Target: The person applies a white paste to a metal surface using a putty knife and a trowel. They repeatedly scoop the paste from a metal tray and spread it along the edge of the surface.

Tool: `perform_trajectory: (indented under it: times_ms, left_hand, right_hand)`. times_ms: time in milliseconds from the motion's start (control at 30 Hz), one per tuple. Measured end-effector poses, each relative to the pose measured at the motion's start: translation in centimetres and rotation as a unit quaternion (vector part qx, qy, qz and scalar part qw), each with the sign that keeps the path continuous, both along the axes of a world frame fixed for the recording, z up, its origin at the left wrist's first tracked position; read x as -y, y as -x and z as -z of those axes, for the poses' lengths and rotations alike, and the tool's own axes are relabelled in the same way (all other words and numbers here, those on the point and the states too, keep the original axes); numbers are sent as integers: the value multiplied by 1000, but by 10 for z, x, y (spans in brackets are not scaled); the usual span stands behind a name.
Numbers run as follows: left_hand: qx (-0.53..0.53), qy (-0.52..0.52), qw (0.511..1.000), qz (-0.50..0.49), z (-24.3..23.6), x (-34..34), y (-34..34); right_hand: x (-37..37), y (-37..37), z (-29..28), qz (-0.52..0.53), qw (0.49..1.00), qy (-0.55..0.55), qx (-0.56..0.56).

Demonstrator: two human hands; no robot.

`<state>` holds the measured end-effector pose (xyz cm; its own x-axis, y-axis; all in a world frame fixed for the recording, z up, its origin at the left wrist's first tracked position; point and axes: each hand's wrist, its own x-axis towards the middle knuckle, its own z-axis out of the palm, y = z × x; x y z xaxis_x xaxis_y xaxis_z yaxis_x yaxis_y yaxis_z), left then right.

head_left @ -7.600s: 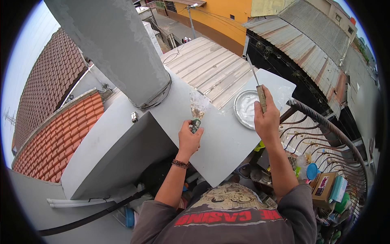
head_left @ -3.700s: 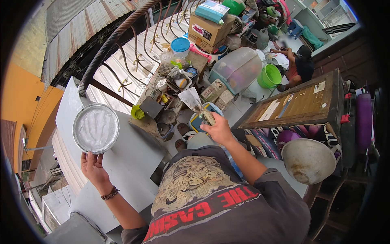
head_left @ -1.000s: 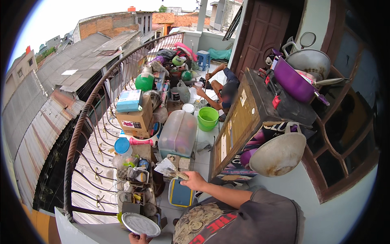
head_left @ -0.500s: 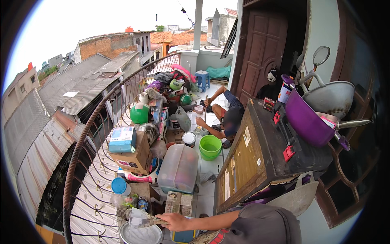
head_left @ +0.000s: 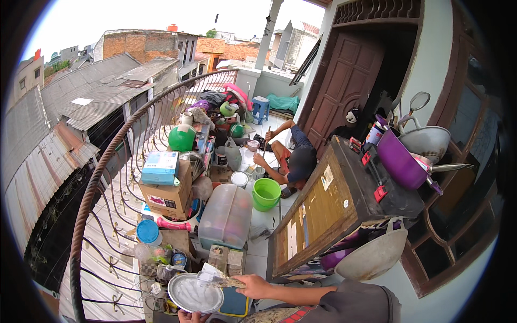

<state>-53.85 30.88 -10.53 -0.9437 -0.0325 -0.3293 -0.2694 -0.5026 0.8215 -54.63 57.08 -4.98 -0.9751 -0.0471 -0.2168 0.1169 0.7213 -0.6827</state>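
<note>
The right hand [head_left: 253, 285] is closed around a brush with a crumpled clear wrap [head_left: 212, 277], held over a round silver plate [head_left: 195, 293]. The left hand [head_left: 188, 317] grips the plate's near edge from below. A clear plastic bin [head_left: 226, 215] sits just behind, near a green bucket [head_left: 266, 194].

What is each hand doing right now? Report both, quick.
Left hand: mostly out of frame, fingers at the round metal plate; grip cannot be told.
Right hand: closed on a crumpled clear plastic wrapper over the plate.
</note>
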Motion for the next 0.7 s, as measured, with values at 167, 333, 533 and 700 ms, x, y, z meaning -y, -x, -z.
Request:
perform_trajectory:
  times_ms: [167, 333, 533, 700]
  left_hand:
    - [106, 25, 994, -10, 90, 40, 0]
    - [265, -11, 962, -70, 138, 73, 8]
    - [231, -3, 962, -142, 108, 72, 23]
    - [265, 2, 962, -65, 118, 77, 19]
  right_hand:
    - [-34, -63, 71, 135, 985, -57, 95]
    - [-84, -161, 127, 301, 880, -216, 296]
    - [-110, -218, 182, 443, 837, -15, 320]
    - [-90, -193, 209, 398, 855, 115, 311]
